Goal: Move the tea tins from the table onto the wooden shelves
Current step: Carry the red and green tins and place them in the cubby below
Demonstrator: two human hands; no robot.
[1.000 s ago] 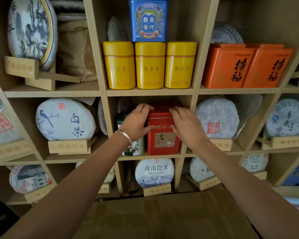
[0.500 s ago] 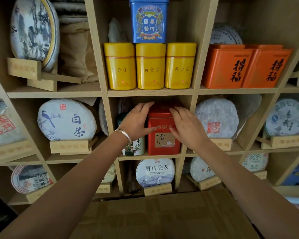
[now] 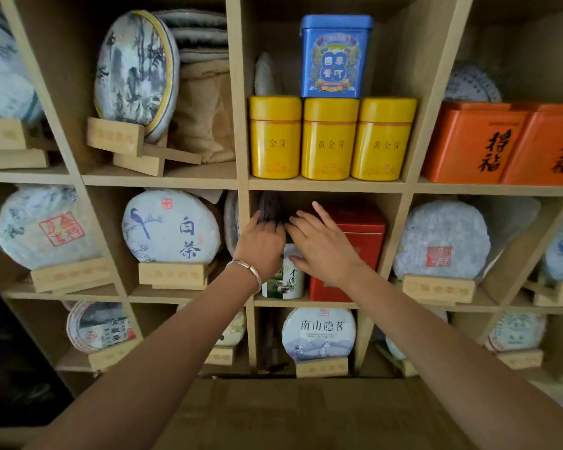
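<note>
A white and green tea tin (image 3: 286,281) with a dark lid stands at the left of the middle compartment of the wooden shelves (image 3: 325,185). A red tea tin (image 3: 363,237) stands right beside it. My left hand (image 3: 261,246) curls round the upper left of the white and green tin. My right hand (image 3: 322,250) lies against the tin's upper right with spread, fairly straight fingers, its thumb on the front, and covers part of the red tin. The tin's top is hidden by both hands.
Three yellow tins (image 3: 329,141) carry a blue tin (image 3: 335,56) in the compartment above. Orange tins (image 3: 472,144) stand to the upper right. Wrapped round tea cakes (image 3: 171,227) on wooden stands fill the neighbouring compartments. A brown cardboard surface (image 3: 290,414) lies below my arms.
Both hands have left the sides of the red tin and shifted left onto the white and green tin. The red tin stays in place.
</note>
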